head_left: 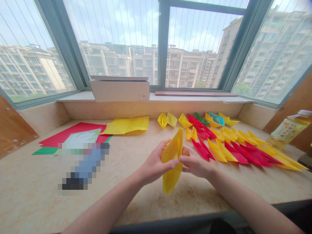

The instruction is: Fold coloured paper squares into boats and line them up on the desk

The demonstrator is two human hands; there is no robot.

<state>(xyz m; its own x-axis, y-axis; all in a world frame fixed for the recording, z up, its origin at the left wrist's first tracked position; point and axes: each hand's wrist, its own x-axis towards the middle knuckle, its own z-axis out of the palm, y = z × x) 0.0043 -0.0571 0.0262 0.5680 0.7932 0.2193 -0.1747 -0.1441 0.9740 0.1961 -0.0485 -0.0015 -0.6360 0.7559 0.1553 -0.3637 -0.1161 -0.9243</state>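
Note:
Between my two hands a folded piece of yellow paper [172, 175] is held up over the counter, its long side roughly upright. My left hand [156, 164] grips it from the left, thumb across the front face and fingers behind. On the right edge, my right hand [193, 161] pinches the same paper with thumb and fingers. Just beyond and to the right stand folded paper boats, among them a red boat [202, 149] and a yellow boat [220, 151].
More paper boats [253, 154] fill the counter's right side, near a bottle of yellow liquid [290, 128]. Red paper [78, 128] and a yellow sheet [128, 126] lie to the left, beside a blurred-out object [86, 165]. A white box [119, 89] rests on the windowsill.

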